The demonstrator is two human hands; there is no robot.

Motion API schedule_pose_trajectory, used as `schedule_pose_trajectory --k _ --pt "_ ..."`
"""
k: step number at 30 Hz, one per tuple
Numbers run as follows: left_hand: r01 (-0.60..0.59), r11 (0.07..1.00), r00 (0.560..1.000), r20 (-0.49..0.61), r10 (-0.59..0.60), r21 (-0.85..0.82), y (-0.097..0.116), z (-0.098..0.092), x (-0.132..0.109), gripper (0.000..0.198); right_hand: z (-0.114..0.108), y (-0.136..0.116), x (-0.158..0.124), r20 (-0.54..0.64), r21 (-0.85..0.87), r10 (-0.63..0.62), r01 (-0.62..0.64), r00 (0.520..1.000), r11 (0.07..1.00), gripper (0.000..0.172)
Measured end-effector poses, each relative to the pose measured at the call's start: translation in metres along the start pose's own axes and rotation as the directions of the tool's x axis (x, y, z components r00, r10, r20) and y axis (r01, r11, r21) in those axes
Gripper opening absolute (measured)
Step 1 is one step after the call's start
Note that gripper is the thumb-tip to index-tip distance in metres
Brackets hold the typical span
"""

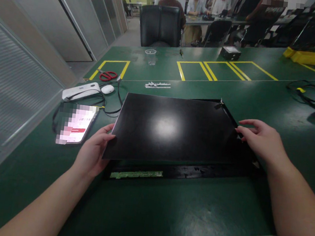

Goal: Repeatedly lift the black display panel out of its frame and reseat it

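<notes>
A flat black display panel (190, 133) lies tilted over a black back cover (197, 171), its left side raised. My left hand (94, 150) grips the panel's left edge, thumb on top and fingers underneath. At the right edge, my right hand (260, 140) pinches with thumb and forefinger; the dark rim there makes the exact contact hard to see. A narrow green circuit board (136, 174) shows along the near edge of the cover. Most of the cover's inside is hidden beneath the panel.
On the green table (163, 214) to the left are a lit phone (80, 125), a white power strip (82, 91), a white mouse (107, 89) and red scissors (108, 76). Beyond the panel are white scraps (157, 85) and a clear plastic cup (150, 57). Cables (312, 95) lie right.
</notes>
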State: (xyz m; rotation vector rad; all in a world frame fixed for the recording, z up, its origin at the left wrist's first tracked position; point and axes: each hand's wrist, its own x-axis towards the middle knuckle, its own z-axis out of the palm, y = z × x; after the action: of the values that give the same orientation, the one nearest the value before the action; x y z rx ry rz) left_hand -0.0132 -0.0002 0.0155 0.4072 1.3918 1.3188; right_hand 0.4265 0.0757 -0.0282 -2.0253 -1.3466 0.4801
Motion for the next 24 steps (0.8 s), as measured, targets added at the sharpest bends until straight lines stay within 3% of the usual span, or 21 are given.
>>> schedule_pose_trajectory --k 15,24 --pt "-0.013 1.000 1.000 -0.014 0.013 0.024 0.0001 0.0046 -0.0016 0.050 -0.0022 -0.0063 -0.0020 0.003 -0.041 0.017 -0.017 1.000 0.999 0.032" --pt "-0.027 0.998 0.999 -0.034 0.028 0.048 -0.0049 0.0008 0.0024 0.054 -0.0007 -0.0007 0.0037 -0.001 -0.079 0.003 -0.003 1.000 0.997 0.042"
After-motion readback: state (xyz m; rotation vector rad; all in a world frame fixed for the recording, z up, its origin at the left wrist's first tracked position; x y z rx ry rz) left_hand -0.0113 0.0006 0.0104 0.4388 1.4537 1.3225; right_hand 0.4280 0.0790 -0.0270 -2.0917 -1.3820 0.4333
